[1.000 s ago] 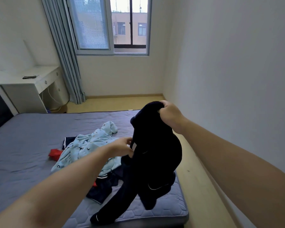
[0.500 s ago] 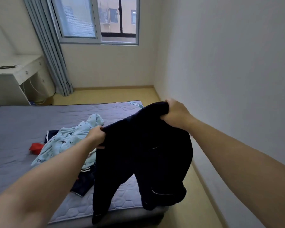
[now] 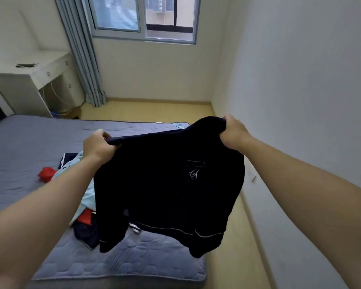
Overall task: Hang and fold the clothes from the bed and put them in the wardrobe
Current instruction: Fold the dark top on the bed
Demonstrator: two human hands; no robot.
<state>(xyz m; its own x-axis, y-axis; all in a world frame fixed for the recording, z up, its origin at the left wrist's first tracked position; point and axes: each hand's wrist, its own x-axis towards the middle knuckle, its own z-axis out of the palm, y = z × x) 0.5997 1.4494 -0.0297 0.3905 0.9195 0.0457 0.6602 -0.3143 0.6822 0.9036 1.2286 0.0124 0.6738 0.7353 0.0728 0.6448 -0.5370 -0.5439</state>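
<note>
Over the near right corner of the grey bed (image 3: 29,147) the dark top (image 3: 165,184) hangs in the air, its upper edge running left to right between the left grip (image 3: 98,148) and the slightly higher right grip (image 3: 234,133), each clamped on one shoulder.

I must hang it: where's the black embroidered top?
Head view, centre: the black embroidered top hangs spread between left hand and right hand, above the grey quilted mattress.

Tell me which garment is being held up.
The black top, gripped by left hand and right hand; light-blue garment and red garment lie on the bed.
</note>
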